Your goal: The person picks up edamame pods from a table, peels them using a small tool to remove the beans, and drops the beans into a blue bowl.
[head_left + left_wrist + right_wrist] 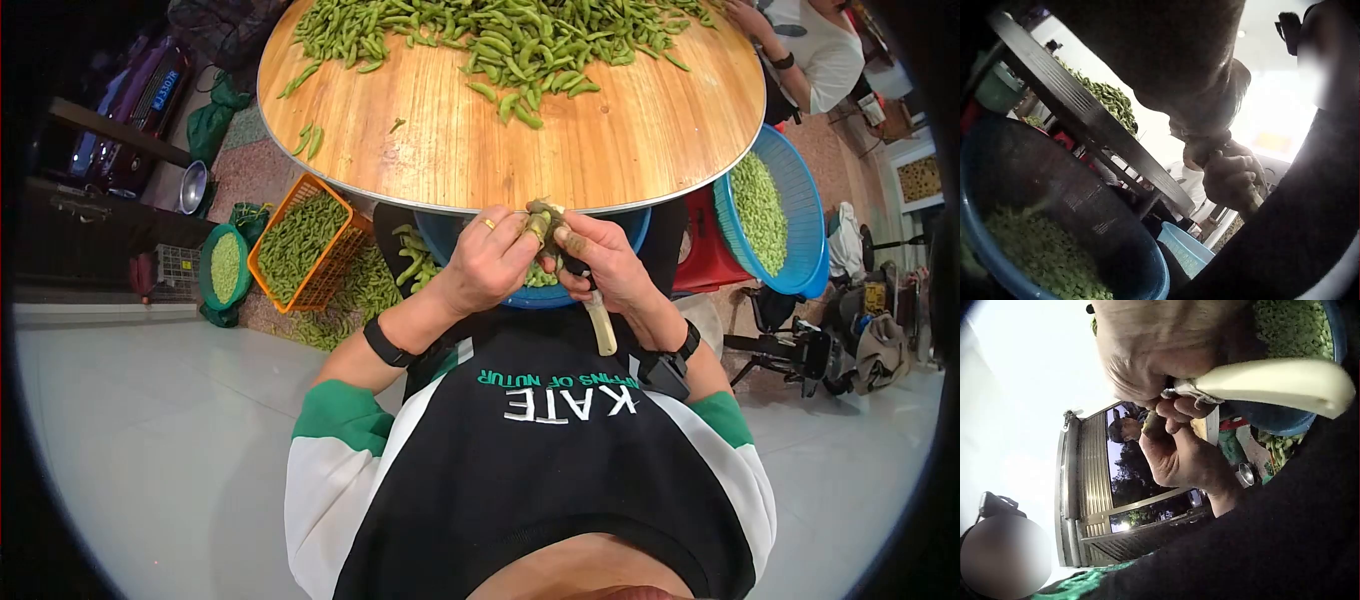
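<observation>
At the near edge of the round wooden table [430,140], both hands meet over a blue basin [540,298]. The left hand [490,258] pinches a green pod [541,222] between thumb and fingers. Curled fingers of the right hand [608,262] hold a tool with a pale handle [602,325] that points down toward the chest; its working end is hidden by the fingers. In the right wrist view the white handle [1272,384] sticks out from the right hand [1160,350], whose fingertips touch those of the left hand [1188,459]. The basin [1160,275] holds shelled beans.
Green pods [510,45] are heaped across the table's far side. An orange crate [325,265] of pods and a green basin [240,285] stand at left. At right are a blue basket [805,220] of beans, a red stool [700,250] and another person [835,60].
</observation>
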A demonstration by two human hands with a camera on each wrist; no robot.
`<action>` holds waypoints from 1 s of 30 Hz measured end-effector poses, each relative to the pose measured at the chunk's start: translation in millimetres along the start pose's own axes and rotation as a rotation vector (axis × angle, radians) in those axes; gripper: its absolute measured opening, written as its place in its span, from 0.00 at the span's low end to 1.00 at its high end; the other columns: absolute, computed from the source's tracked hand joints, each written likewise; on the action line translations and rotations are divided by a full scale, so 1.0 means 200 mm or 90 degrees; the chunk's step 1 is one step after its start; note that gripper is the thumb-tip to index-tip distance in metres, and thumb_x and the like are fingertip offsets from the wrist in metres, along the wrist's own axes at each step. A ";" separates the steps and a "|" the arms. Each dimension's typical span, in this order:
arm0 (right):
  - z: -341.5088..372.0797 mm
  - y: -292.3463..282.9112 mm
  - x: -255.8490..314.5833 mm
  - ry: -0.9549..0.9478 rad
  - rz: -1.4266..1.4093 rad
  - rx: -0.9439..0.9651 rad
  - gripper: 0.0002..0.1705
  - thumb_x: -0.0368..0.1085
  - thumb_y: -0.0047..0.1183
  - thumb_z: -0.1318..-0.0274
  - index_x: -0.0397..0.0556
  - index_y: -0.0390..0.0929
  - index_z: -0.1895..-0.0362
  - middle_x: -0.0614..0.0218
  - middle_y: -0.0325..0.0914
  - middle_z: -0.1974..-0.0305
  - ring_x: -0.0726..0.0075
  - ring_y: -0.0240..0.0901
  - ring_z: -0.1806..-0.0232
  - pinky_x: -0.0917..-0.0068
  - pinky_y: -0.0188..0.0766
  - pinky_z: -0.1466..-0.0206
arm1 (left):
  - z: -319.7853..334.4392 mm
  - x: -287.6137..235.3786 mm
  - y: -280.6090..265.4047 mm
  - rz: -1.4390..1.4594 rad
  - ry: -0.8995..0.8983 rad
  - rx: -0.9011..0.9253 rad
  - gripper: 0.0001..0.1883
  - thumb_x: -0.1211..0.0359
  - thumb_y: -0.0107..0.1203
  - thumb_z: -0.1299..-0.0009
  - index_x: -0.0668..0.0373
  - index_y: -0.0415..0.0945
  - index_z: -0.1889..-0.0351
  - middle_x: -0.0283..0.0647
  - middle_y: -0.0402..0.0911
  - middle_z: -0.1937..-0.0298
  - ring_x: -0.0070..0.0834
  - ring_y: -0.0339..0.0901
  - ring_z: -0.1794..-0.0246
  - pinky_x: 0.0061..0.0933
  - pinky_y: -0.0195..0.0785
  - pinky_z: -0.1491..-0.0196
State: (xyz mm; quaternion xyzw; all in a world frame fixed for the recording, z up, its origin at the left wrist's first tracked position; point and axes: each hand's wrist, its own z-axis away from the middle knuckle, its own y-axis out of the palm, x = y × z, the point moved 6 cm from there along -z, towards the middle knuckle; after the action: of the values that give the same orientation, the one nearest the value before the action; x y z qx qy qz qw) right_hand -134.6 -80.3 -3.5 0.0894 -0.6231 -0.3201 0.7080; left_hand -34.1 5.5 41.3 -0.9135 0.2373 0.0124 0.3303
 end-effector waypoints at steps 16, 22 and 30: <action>-0.01 -0.03 0.00 -0.098 0.037 -0.076 0.14 0.37 0.45 0.32 0.41 0.73 0.49 0.69 0.75 0.70 0.85 0.59 0.84 0.87 0.55 0.85 | 0.03 0.09 0.06 0.206 -0.384 -0.036 0.08 0.82 0.56 0.40 0.68 0.69 0.65 0.50 0.76 0.67 0.37 0.77 0.73 0.30 0.71 0.70; -0.02 -0.05 0.01 -0.134 0.118 -0.071 0.15 0.35 0.45 0.33 0.40 0.72 0.47 0.70 0.76 0.70 0.86 0.60 0.84 0.87 0.55 0.83 | 0.06 0.15 0.15 0.726 -0.666 -0.204 0.09 0.83 0.52 0.35 0.65 0.65 0.60 0.40 0.77 0.64 0.23 0.78 0.69 0.21 0.72 0.69; 0.00 -0.05 0.02 -0.109 0.085 -0.088 0.15 0.34 0.45 0.33 0.41 0.72 0.46 0.70 0.76 0.70 0.86 0.59 0.84 0.87 0.55 0.83 | 0.06 0.16 0.19 0.826 -0.692 -0.207 0.13 0.83 0.50 0.35 0.64 0.62 0.56 0.41 0.75 0.60 0.22 0.76 0.61 0.21 0.72 0.63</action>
State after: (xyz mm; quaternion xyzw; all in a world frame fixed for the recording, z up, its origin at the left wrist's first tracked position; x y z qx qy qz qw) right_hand -137.0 -89.6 -5.9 -0.0289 -0.6622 -0.3209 0.6765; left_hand -20.5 -26.5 3.2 -0.5006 0.5163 0.6680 0.1911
